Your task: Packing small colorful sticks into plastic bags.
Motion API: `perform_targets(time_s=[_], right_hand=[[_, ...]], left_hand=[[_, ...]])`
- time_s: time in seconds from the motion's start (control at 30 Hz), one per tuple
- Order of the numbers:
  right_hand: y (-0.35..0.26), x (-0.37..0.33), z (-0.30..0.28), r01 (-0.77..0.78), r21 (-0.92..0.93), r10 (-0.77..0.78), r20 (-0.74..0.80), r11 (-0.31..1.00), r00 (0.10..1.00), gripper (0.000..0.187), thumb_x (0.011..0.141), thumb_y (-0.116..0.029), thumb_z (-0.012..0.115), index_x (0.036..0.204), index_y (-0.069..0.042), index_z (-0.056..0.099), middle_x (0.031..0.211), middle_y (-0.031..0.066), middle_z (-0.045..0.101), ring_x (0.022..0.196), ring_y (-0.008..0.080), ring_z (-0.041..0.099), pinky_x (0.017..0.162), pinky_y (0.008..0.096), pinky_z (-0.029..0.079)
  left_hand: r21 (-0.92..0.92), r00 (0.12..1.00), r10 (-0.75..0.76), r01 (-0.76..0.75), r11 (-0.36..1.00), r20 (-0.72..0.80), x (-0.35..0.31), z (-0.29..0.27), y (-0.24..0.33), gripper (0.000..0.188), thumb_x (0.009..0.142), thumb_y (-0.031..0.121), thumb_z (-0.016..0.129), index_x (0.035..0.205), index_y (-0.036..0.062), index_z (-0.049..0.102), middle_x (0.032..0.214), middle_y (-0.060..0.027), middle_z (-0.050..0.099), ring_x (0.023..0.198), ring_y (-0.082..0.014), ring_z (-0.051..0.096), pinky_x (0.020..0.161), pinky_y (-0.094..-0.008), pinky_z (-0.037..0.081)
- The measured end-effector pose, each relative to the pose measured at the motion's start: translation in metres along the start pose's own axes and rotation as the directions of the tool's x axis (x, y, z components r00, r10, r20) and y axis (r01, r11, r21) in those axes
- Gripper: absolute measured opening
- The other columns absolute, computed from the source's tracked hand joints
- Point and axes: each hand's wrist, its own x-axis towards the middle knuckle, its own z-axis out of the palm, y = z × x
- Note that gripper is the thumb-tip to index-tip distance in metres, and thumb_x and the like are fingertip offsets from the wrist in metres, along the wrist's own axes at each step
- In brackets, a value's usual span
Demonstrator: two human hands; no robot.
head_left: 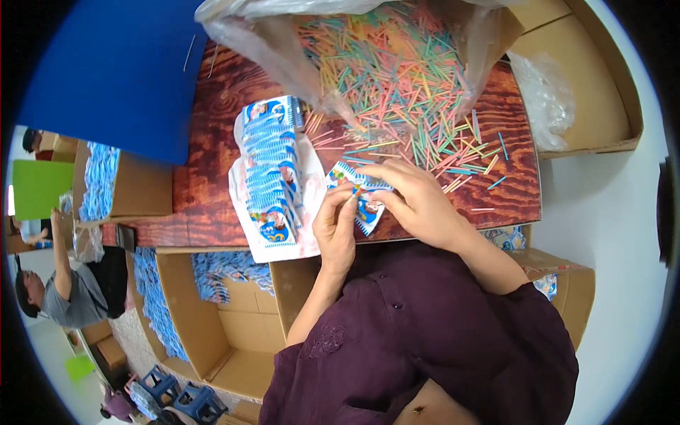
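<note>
Between my hands, near the front edge of the table, is a small blue-and-white printed packet (367, 210). My left hand (336, 230) pinches it at its left side, thumb against fingers. My right hand (421, 204) grips its right side, with the index finger reaching over the top. A tiny orange-yellow bit shows at the left fingertips, too small to name. Left of my hands, a row of overlapping blue-and-white packets (269, 170) lies on a white sheet (309, 205). Beyond my hands, pastel sticks (397, 71) spill from a clear plastic bag (265, 42) onto the table.
The table (212, 134) has a red-brown wood pattern. A blue panel (113, 71) rises at the left. Cardboard boxes with blue packets (230, 273) stand below and left; another carton (588, 78) is at the right. A person (74, 290) stands far left by blue stools (198, 404).
</note>
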Motion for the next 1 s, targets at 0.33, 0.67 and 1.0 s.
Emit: perform_targets(time_s=[0.33, 0.67, 1.0], right_hand=[[-0.029, 0.003, 0.027, 0.169, 0.013, -0.169, 0.180, 0.986, 0.969, 0.052, 0.082, -0.002, 0.057, 0.133, -0.008, 0.049, 0.093, 0.0148, 0.060, 0.084, 0.0331, 0.059, 0.072, 0.0424, 0.046], [-0.017, 0.063, 0.142, 0.258, 0.121, -0.277, 0.187, 0.959, 0.943, 0.041, 0.084, -0.008, 0.055, 0.125, -0.006, 0.053, 0.091, 0.0175, 0.063, 0.086, 0.0341, 0.060, 0.072, 0.0450, 0.046], [0.024, 0.174, 0.135, 0.288, -0.426, -0.345, -0.063, 0.858, 0.936, 0.039, 0.083, -0.032, 0.064, 0.108, -0.002, 0.063, 0.114, 0.0166, 0.061, 0.105, 0.0342, 0.054, 0.090, 0.0437, 0.043]], left_hand=[[-0.159, 0.990, -0.140, 0.134, 0.978, -0.029, -0.015, -0.018, 0.030, 0.019, 0.093, 0.004, 0.057, 0.111, 0.0003, 0.054, 0.094, -0.0002, 0.060, 0.082, -0.0066, 0.055, 0.077, -0.0219, 0.045], [0.489, 0.904, 0.262, -0.069, 0.870, -0.339, -0.025, -0.081, 0.030, 0.083, 0.082, 0.005, 0.064, 0.148, -0.0011, 0.014, 0.152, -0.0226, 0.019, 0.142, -0.0308, 0.018, 0.115, -0.0419, 0.016], [0.786, 0.930, 0.148, 0.191, 0.587, -0.337, -0.006, -0.100, 0.020, 0.115, 0.062, 0.026, 0.085, 0.145, -0.0093, 0.013, 0.148, -0.0285, 0.027, 0.138, -0.0439, 0.024, 0.116, -0.0494, 0.012]])
